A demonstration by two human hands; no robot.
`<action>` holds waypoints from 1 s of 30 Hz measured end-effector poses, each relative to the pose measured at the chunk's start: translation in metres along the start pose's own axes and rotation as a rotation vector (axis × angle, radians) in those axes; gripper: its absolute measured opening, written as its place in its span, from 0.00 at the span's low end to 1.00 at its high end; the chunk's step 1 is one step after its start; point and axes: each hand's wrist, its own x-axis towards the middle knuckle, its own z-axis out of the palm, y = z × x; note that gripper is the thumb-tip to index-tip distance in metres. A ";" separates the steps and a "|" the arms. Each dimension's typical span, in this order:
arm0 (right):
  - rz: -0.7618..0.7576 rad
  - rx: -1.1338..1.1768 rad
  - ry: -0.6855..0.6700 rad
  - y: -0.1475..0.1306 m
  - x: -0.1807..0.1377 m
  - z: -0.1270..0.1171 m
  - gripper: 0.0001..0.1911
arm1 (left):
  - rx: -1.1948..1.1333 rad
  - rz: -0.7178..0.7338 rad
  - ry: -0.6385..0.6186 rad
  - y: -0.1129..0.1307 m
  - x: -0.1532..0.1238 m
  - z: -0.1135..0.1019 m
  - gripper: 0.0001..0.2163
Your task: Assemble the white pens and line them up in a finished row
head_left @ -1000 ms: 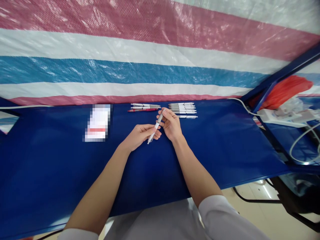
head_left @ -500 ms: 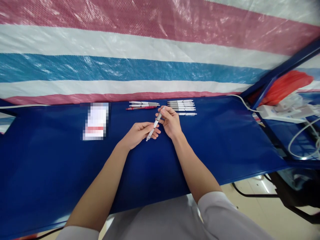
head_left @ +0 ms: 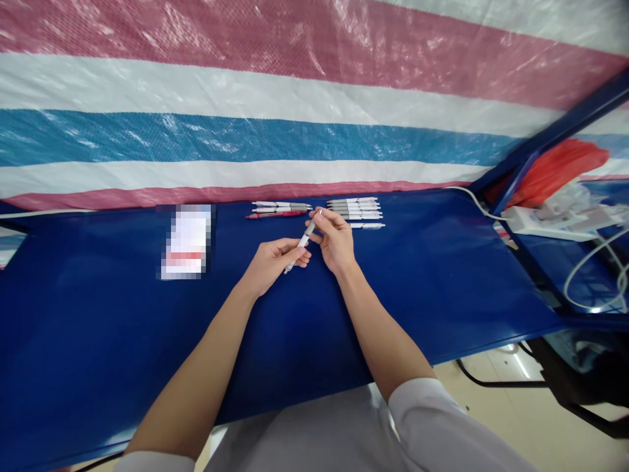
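Note:
A white pen with a grey grip section (head_left: pixel 304 238) slants between my hands above the blue table, its tip end up and to the right. My left hand (head_left: pixel 275 261) is closed on the white lower barrel, thumb lying along it. The fingers of my right hand (head_left: pixel 335 239) pinch the grey tip end. Behind my hands, several white and grey pens (head_left: pixel 352 203) lie side by side, and one more white pen (head_left: pixel 367 225) lies just in front of them. To their left rest a red pen (head_left: pixel 275 215) and a few white pens (head_left: pixel 280 205).
A blurred-out white sheet or packet (head_left: pixel 185 242) lies on the blue table (head_left: pixel 122 347) at the left. Striped plastic sheeting (head_left: pixel 246 141) hangs behind. At the right are a white power strip (head_left: pixel 545 224), a cable (head_left: pixel 572 282), a red plastic bag (head_left: pixel 565 172) and a blue frame post (head_left: pixel 555 141).
My left thumb has slid slightly along the pen, covering more of its lower barrel. The right hand keeps its pinch on the tip end. The whole view has shifted slightly.

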 end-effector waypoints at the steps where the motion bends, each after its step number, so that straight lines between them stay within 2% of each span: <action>1: 0.006 -0.006 -0.011 0.000 0.000 0.000 0.11 | 0.009 -0.011 -0.020 0.001 -0.001 0.000 0.15; 6: 0.048 0.019 -0.094 -0.001 -0.001 -0.001 0.10 | 0.033 -0.075 -0.127 0.009 -0.004 0.000 0.18; 13: 0.020 0.006 -0.006 0.000 0.001 0.001 0.10 | 0.048 0.030 0.032 0.002 -0.002 0.001 0.19; 17: 0.013 -0.012 0.011 0.001 0.001 0.002 0.11 | 0.074 0.057 0.060 0.003 -0.002 0.000 0.19; 20: 0.028 -0.018 0.002 0.001 0.000 0.002 0.11 | 0.096 0.026 0.021 0.006 -0.004 0.000 0.17; 25: 0.085 0.036 -0.090 0.000 -0.001 0.000 0.10 | 0.001 -0.079 -0.144 0.006 -0.005 -0.005 0.18; 30: 0.093 0.049 -0.119 -0.001 -0.001 0.000 0.09 | -0.001 -0.083 -0.123 0.003 -0.004 -0.006 0.17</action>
